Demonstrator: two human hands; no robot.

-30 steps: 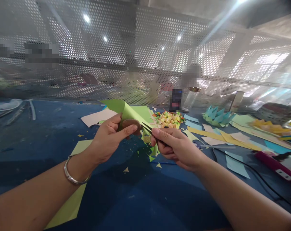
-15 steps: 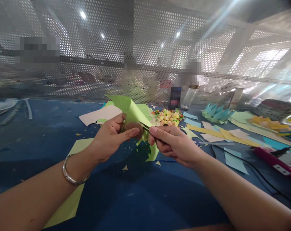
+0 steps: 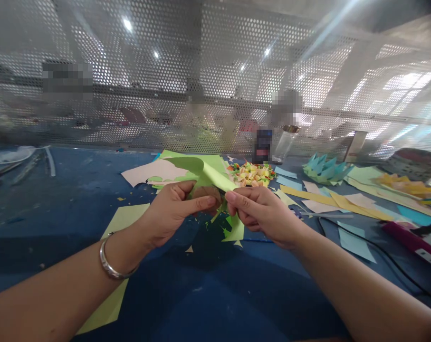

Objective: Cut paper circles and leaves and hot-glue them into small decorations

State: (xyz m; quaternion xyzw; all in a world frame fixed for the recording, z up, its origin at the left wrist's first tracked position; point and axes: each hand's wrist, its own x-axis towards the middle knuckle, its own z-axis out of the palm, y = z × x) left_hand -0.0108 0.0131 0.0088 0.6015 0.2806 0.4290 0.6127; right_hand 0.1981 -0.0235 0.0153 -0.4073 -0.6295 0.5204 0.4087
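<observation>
Between thumb and fingers, my left hand (image 3: 177, 209) holds a light green sheet of paper (image 3: 218, 175) with a round brown disc (image 3: 205, 194) laid against it. The sheet curls up above both hands. My right hand (image 3: 260, 209) is closed at the paper's right edge, around what looks like a small pair of dark-bladed scissors; the paper and fingers now hide the blades. A green offcut (image 3: 235, 230) hangs or lies just below the hands, among small green snippets. I cannot tell whether it is still joined to the sheet.
Behind the hands sits a heap of small paper flowers (image 3: 253, 175). Paper strips (image 3: 310, 196), a folded blue-green paper piece (image 3: 325, 168), a magenta power strip (image 3: 411, 243) and black cable (image 3: 372, 243) lie rightward. A yellow-green sheet (image 3: 124, 223) lies left. A perforated metal screen (image 3: 158, 85) stands behind.
The dark blades, visible at the paper's edge before, are now out of sight. The sheet's upper part has dropped and curled toward the right. The view has shifted slightly left.
</observation>
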